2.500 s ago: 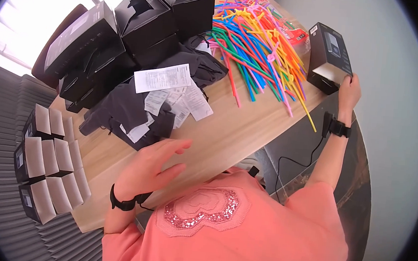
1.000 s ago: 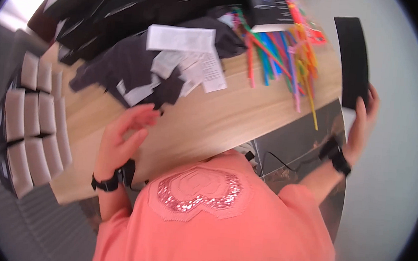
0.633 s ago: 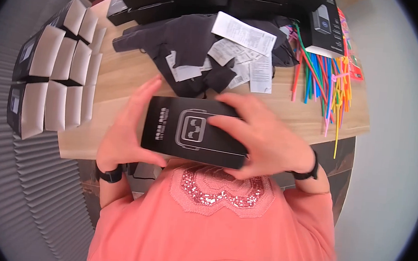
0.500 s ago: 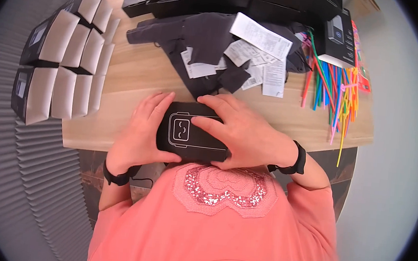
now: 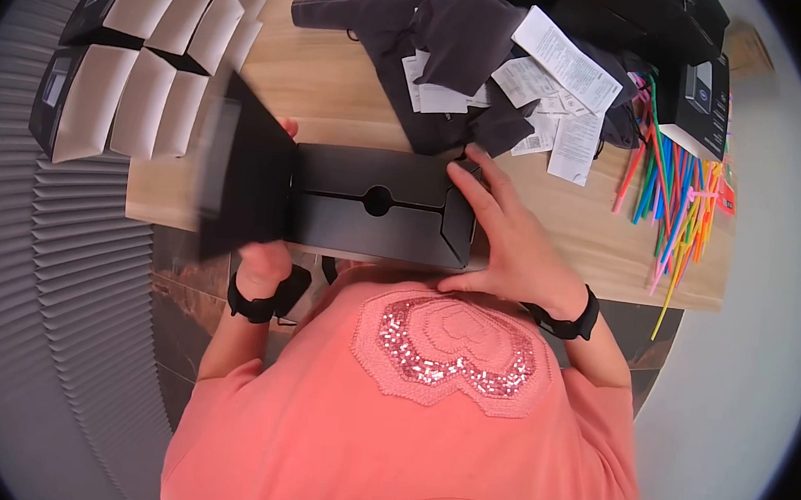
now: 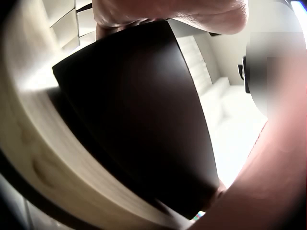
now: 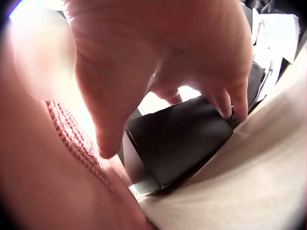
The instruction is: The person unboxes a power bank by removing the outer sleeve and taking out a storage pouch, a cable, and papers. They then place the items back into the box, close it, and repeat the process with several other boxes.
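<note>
A black cardboard box [image 5: 365, 223] lies at the table's front edge, showing a dark inner panel with a round hole and a slit. Its black lid [image 5: 250, 175] stands raised at the left end, blurred in the head view. My left hand [image 5: 266, 262] grips the lid, thumb side near the front and a fingertip at the far edge; the rest is hidden behind it. In the left wrist view the lid [image 6: 139, 115] hangs below the hand [image 6: 168, 12]. My right hand [image 5: 524, 251] spans the box's right end, fingers at the far side and thumb at the near side.
Several upright boxes with pale sides [image 5: 99, 105] stand at the left. Dark cloth [image 5: 462, 41] and paper slips [image 5: 569, 65] lie behind the box. Coloured straws [image 5: 676, 207] and another black box [image 5: 704, 105] are at the right, with more black boxes [image 5: 621, 17] at the back.
The right hand has brought a box from the right to the front of the body. Both hands then held its ends; now the left hand has raised the lid, exposing the inner panel.
</note>
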Demonstrator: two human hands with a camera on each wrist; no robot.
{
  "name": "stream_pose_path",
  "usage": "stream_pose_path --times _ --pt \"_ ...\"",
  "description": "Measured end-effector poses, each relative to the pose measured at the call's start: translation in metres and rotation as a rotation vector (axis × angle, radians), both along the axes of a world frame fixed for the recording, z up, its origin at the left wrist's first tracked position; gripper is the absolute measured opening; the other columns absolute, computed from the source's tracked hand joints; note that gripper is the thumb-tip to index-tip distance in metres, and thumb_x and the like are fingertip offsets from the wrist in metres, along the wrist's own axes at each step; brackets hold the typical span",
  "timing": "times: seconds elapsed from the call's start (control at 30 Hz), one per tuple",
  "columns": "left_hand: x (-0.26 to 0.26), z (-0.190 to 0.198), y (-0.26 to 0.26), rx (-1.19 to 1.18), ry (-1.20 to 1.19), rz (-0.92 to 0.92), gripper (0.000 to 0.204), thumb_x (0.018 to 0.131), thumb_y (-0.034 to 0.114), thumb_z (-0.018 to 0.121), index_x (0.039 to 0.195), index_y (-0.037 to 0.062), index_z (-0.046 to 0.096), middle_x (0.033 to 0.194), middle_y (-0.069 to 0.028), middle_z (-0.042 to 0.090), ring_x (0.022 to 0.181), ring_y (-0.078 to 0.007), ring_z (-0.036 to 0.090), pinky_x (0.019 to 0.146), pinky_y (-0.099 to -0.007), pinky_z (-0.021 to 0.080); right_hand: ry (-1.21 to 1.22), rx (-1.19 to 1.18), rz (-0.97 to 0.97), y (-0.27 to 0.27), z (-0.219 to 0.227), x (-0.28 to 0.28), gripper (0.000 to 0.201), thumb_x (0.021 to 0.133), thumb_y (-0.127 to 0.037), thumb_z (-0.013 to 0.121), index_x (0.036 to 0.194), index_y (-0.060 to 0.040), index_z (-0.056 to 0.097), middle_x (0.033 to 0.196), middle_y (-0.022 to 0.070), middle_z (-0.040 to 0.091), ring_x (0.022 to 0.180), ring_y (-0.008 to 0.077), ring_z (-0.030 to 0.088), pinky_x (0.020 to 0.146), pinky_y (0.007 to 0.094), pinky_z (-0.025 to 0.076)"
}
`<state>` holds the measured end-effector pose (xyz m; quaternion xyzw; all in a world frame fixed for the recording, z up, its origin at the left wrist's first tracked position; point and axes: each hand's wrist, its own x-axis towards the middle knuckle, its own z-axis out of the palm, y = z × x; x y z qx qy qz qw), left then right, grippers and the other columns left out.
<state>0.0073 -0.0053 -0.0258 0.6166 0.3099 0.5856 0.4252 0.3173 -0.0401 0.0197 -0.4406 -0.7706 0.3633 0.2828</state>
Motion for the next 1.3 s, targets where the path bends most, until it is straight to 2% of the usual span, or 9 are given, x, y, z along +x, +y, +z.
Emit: stream_pose_path --times 0.03,0.07,0.17,0.37,0.7,0.83,0.9,0.97,1.3 --pt "0.001 -0.002 -0.008 -0.169 -0.409 0.033 0.080 0.097 0.057 0.045 0.146 -0.0061 0.036 0.141 -0.0213 0.051 0.132 -0.0311 0.050 0.111 -0.0433 0.038 -0.101 0.104 0.058 0.003 0.005 0.003 0.096 0.069 -0.032 0.087 0.149 -0.0091 0.039 0.156 0.0243 0.031 0.142 0.0443 0.034 0.115 0.0487 0.032" --pt "-0.006 0.000 -0.015 -0.180 -0.437 0.092 0.059 0.103 0.041 0.046 0.141 -0.0050 0.042 0.135 -0.0180 0.056 0.126 -0.0276 0.054 0.106 -0.0418 0.043 -0.204 0.212 0.109 0.006 0.010 0.004 0.083 0.073 -0.035 0.084 0.144 -0.0108 0.049 0.156 0.0225 0.031 0.140 0.0449 0.036 0.114 0.0499 0.033" --pt "0.010 0.013 -0.011 -0.515 -0.364 0.507 0.043 0.105 0.025 0.047 0.137 -0.0042 0.045 0.130 -0.0140 0.058 0.118 -0.0240 0.057 0.101 -0.0382 0.047 -0.178 0.287 0.249 0.018 0.019 0.005 0.051 0.081 -0.035 0.075 0.125 -0.0106 0.065 0.154 0.0237 0.035 0.137 0.0472 0.038 0.111 0.0530 0.035" --pt "0.015 0.013 0.010 -0.496 -0.293 0.471 0.039 0.102 0.022 0.055 0.132 -0.0040 0.051 0.125 -0.0114 0.060 0.110 -0.0212 0.061 0.096 -0.0353 0.049 -0.211 0.353 0.365 0.032 0.033 -0.016 0.027 0.083 -0.019 0.069 0.108 -0.0079 0.068 0.144 0.0207 0.047 0.128 0.0401 0.049 0.100 0.0478 0.045" --pt "0.013 0.011 0.018 -0.337 -0.036 0.423 0.034 0.101 0.015 0.061 0.129 -0.0043 0.055 0.125 -0.0091 0.062 0.111 -0.0166 0.059 0.098 -0.0305 0.046 -0.088 0.151 0.306 0.037 0.034 -0.023 0.033 0.085 -0.011 0.068 0.116 -0.0065 0.059 0.137 0.0207 0.052 0.113 0.0376 0.059 0.091 0.0425 0.051" --pt "0.022 0.015 0.033 -0.316 0.085 0.441 0.033 0.101 0.015 0.062 0.127 -0.0043 0.057 0.121 -0.0080 0.064 0.109 -0.0156 0.059 0.098 -0.0297 0.045 -0.066 0.141 0.054 0.046 0.026 -0.010 0.036 0.077 -0.005 0.074 0.110 -0.0038 0.058 0.136 0.0177 0.053 0.115 0.0374 0.058 0.092 0.0427 0.051" --pt "0.027 0.017 0.042 -0.306 0.018 0.412 0.032 0.100 0.015 0.062 0.126 -0.0036 0.059 0.119 -0.0073 0.065 0.108 -0.0152 0.060 0.098 -0.0296 0.046 -0.506 0.598 -0.108 0.054 0.028 -0.008 0.031 0.077 -0.007 0.072 0.105 -0.0036 0.060 0.135 0.0163 0.055 0.121 0.0363 0.055 0.097 0.0456 0.049" --pt "0.034 0.021 0.049 -0.332 -0.031 0.390 0.031 0.099 0.015 0.063 0.123 -0.0038 0.060 0.117 -0.0069 0.066 0.105 -0.0140 0.060 0.095 -0.0289 0.046 -0.581 0.724 -0.139 0.059 0.023 -0.010 0.023 0.076 -0.010 0.069 0.097 -0.0027 0.062 0.134 0.0149 0.056 0.125 0.0344 0.052 0.100 0.0480 0.047" --pt "0.050 0.025 0.060 -0.577 -0.144 0.225 0.044 0.094 0.016 0.070 0.131 -0.0005 0.053 0.123 -0.0091 0.062 0.110 -0.0179 0.060 0.096 -0.0311 0.047 -0.424 0.642 0.279 0.043 0.028 -0.029 0.038 0.075 -0.020 0.074 0.110 -0.0073 0.067 0.133 0.0136 0.055 0.126 0.0357 0.051 0.102 0.0486 0.045"
